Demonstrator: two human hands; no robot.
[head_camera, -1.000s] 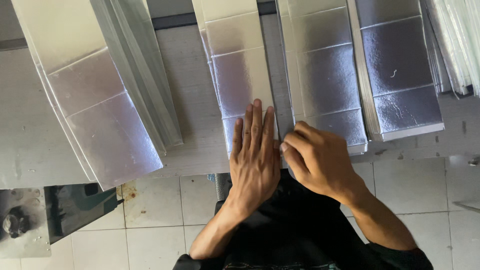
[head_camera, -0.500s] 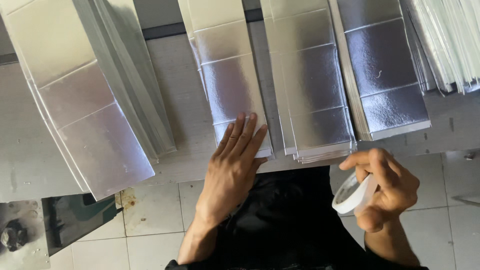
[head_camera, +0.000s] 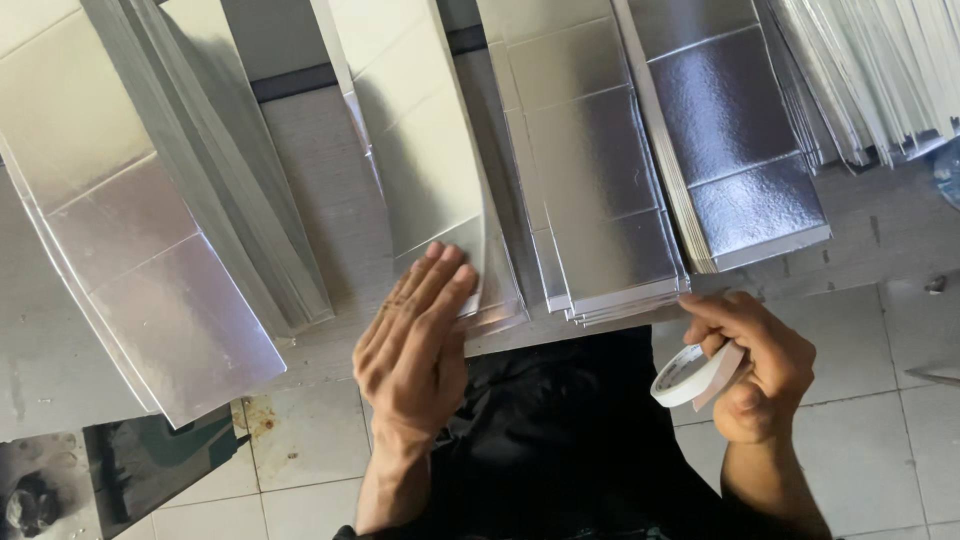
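Two hands work at the desk (head_camera: 330, 200) edge. Our left hand (head_camera: 415, 340) lies spread flat on a silver foil strip (head_camera: 425, 150). Our right hand (head_camera: 755, 365) pinches a white tape roll (head_camera: 685, 375), just below the neighbouring foil stack (head_camera: 600, 200).

Left hand (head_camera: 415, 345) rests on the middle sheet stack (head_camera: 430, 180); tape roll (head_camera: 685, 373), seemingly off-table, lies right.

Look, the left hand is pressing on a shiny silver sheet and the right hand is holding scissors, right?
Not quite. The left hand does press flat on a shiny silver sheet, but the right hand holds no scissors. Its fingers grip a small roll of white tape, held off the table's edge. The head view shows this.
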